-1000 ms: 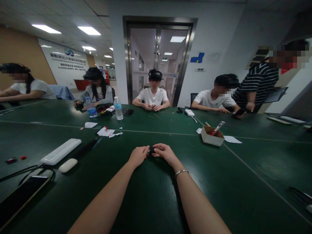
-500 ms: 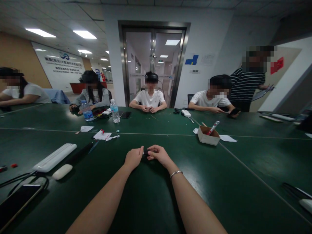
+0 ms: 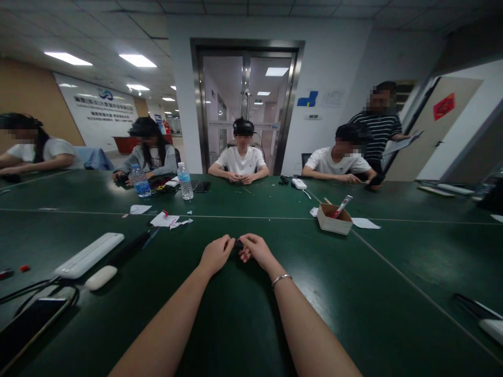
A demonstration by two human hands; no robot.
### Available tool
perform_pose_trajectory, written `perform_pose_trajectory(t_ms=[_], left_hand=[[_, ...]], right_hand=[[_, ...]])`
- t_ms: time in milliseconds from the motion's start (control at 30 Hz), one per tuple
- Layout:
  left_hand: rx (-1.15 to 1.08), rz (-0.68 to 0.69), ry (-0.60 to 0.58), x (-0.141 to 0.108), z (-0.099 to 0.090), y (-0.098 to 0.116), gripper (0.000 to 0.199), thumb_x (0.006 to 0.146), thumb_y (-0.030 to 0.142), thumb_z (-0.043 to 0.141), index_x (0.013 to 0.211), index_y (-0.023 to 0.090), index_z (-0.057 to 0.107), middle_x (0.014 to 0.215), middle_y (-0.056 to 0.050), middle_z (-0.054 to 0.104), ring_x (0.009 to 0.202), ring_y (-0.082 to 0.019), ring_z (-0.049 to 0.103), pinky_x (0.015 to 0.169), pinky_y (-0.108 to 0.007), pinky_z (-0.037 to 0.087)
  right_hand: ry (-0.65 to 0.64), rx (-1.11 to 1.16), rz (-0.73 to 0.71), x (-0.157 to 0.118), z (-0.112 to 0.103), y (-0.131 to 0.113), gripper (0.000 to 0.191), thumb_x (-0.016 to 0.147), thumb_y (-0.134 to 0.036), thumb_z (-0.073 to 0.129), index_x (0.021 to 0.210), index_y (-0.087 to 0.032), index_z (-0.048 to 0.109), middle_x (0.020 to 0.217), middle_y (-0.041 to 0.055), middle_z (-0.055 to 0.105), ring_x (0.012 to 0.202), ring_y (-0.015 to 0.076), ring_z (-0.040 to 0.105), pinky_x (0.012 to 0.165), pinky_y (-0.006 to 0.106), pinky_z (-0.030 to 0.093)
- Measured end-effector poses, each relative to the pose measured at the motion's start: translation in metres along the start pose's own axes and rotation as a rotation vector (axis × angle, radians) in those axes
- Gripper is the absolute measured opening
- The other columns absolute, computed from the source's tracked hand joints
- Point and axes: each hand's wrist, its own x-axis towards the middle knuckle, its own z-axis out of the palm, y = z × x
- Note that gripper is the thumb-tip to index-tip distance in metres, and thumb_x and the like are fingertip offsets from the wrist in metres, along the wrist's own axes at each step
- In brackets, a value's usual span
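Note:
Over the dark green table [image 3: 236,314], my two hands meet around a small black object [image 3: 238,244] whose kind I cannot make out. My left hand [image 3: 215,255] is closed, thumb and fingers pinched at the object's left end, where the fingers hide part of it. From the other side my right hand [image 3: 256,250] pinches it between thumb and index finger, its other fingers curled below. A silver bracelet [image 3: 282,280] circles my right wrist.
To the left lie a white power bank [image 3: 92,254], a white oval case [image 3: 101,277], a phone [image 3: 29,327] and cables. A small open box [image 3: 334,222] stands right of centre. Paper scraps [image 3: 165,219] and water bottles [image 3: 185,181] lie beyond; several people sit opposite.
My fingers have shifted slightly around the black object, and the right hand's lower fingers have opened a little. The standing person in stripes has moved left.

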Motion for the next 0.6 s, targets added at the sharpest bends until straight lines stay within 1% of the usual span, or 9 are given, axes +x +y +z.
perform_pose_trajectory(t_ms=[100,200,267,400,500,600], left_hand=[[-0.198,0.019,-0.004,0.001,0.001,-0.004,0.036,0.086,0.049,0.032,0.083,0.021,0.054,0.072,0.001,0.058,0.064,-0.013,0.052,0.059,-0.024,0.035],[-0.382,0.035,-0.001,0.005,0.006,-0.011,0.029,0.084,0.045,0.04,0.086,0.02,0.054,0.074,0.001,0.057,0.066,-0.012,0.051,0.061,-0.024,0.038],[-0.467,0.031,0.003,0.007,0.009,-0.015,0.026,0.082,0.042,0.044,0.088,0.019,0.054,0.077,0.0,0.057,0.069,-0.012,0.052,0.064,-0.024,0.04],[-0.527,0.015,0.014,0.01,0.013,-0.02,0.022,0.079,0.037,0.05,0.089,0.019,0.056,0.081,-0.001,0.059,0.074,-0.013,0.053,0.07,-0.025,0.042],[-0.529,0.011,-0.004,0.01,0.013,-0.019,0.022,0.078,0.037,0.05,0.089,0.019,0.057,0.082,-0.001,0.06,0.076,-0.014,0.055,0.071,-0.026,0.042],[-0.538,0.02,-0.033,0.01,0.013,-0.017,0.022,0.078,0.037,0.051,0.089,0.019,0.057,0.082,-0.001,0.061,0.076,-0.014,0.056,0.072,-0.026,0.043]], right_hand=[[-0.01,0.036,-0.002,0.0,-0.002,0.001,0.032,0.076,-0.043,0.06,0.087,-0.014,0.054,0.05,0.0005,0.061,0.041,0.0123,0.059,0.038,0.02,0.048],[-0.012,0.061,-0.006,0.001,-0.003,0.002,0.032,0.077,-0.044,0.06,0.085,-0.014,0.054,0.051,0.001,0.061,0.042,0.0123,0.06,0.039,0.02,0.048],[-0.011,0.078,-0.007,0.001,-0.003,0.002,0.032,0.076,-0.044,0.061,0.085,-0.014,0.054,0.052,0.0014,0.061,0.044,0.0126,0.061,0.041,0.021,0.05],[-0.03,0.111,-0.013,0.0,-0.004,0.002,0.032,0.073,-0.038,0.066,0.088,-0.012,0.055,0.053,0.0015,0.062,0.047,0.0121,0.062,0.047,0.021,0.051],[-0.051,0.114,-0.013,-0.001,-0.005,0.001,0.034,0.069,-0.031,0.072,0.091,-0.012,0.056,0.06,0.0031,0.064,0.049,0.0109,0.062,0.049,0.02,0.052],[-0.057,0.105,-0.012,-0.002,-0.005,0.0,0.032,0.067,-0.027,0.073,0.091,-0.012,0.058,0.067,0.0042,0.065,0.051,0.0104,0.063,0.051,0.021,0.052]])
